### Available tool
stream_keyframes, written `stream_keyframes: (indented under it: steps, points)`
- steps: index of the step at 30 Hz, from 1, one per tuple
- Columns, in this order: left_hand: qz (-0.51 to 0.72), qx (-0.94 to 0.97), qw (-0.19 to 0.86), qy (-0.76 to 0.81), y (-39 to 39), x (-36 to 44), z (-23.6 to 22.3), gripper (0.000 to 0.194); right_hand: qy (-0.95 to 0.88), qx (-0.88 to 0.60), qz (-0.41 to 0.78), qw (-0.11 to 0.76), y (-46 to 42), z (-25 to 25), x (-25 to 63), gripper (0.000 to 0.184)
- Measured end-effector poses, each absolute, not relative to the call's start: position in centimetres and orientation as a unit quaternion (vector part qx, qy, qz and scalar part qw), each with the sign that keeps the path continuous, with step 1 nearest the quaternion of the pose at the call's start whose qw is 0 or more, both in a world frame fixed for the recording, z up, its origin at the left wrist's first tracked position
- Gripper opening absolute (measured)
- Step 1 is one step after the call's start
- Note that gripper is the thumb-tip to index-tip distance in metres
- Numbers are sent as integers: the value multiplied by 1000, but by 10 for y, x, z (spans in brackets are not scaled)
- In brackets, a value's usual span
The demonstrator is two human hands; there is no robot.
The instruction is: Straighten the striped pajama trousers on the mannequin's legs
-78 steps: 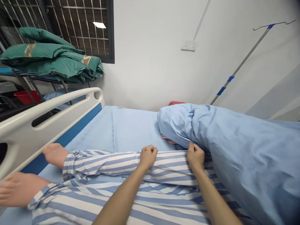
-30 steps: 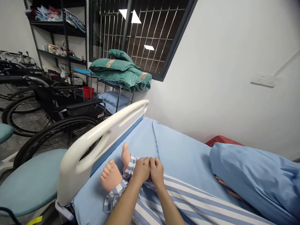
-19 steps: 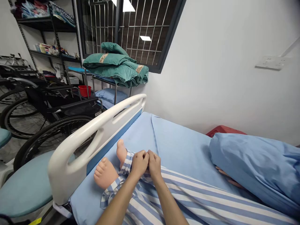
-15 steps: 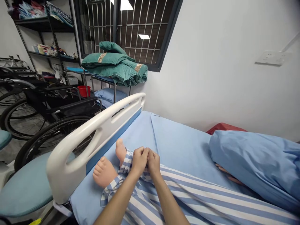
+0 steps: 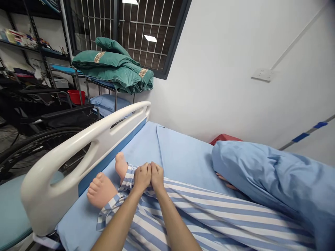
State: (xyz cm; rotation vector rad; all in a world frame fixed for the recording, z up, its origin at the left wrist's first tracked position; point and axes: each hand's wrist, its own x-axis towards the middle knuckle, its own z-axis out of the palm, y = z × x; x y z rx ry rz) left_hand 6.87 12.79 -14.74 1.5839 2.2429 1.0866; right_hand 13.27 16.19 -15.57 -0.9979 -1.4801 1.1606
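A mannequin lies on the bed, its two bare feet (image 5: 101,191) sticking out of striped blue-and-white pyjama trousers (image 5: 167,218). My left hand (image 5: 142,177) and my right hand (image 5: 157,175) sit side by side just above the ankles. Both are closed on the striped cloth, knuckles almost touching. A mannequin's fingers (image 5: 225,182) peek out from under a rolled blue quilt (image 5: 264,177) on the right, which hides the rest of that arm.
A white bed rail (image 5: 104,144) runs along the left, above the blue sheet (image 5: 180,157). Beyond it stand a black wheelchair (image 5: 60,118), a metal cart with green quilts (image 5: 112,66), and a red bucket (image 5: 75,97). A wall socket (image 5: 264,74) is on the right.
My hands have moved from apart on the striped legs to together near the ankles. The view has swung left, bringing the wheelchair and shelves in, and has drifted slightly since.
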Motion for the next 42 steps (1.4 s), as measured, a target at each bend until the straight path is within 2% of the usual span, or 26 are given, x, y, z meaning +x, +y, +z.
stream_keyframes:
  steps: [6,10,16,23,28,33,42]
  points:
    - [338,579,43,741,128,66,-159,36,-702,-428,391,415,164,-133,142,38]
    - [340,593,42,728,128,65,-164,38,-726,-411,360,418,162,-128,150,38]
    - [345,580,55,736,128,68,-161,37,-698,-402,405,433,160,-155,152,40]
    - [365,565,56,737,128,69,-167,39,-687,-404,409,445,161,-152,151,40]
    - [393,574,94,712,141,71,-142,36,-622,-393,469,488,169,-153,151,43]
    - [506,487,172,690,154,88,-126,45,-542,-391,546,506,178,-156,154,47]
    - [396,503,51,767,148,96,-164,36,-589,-428,457,511,175,-155,154,43]
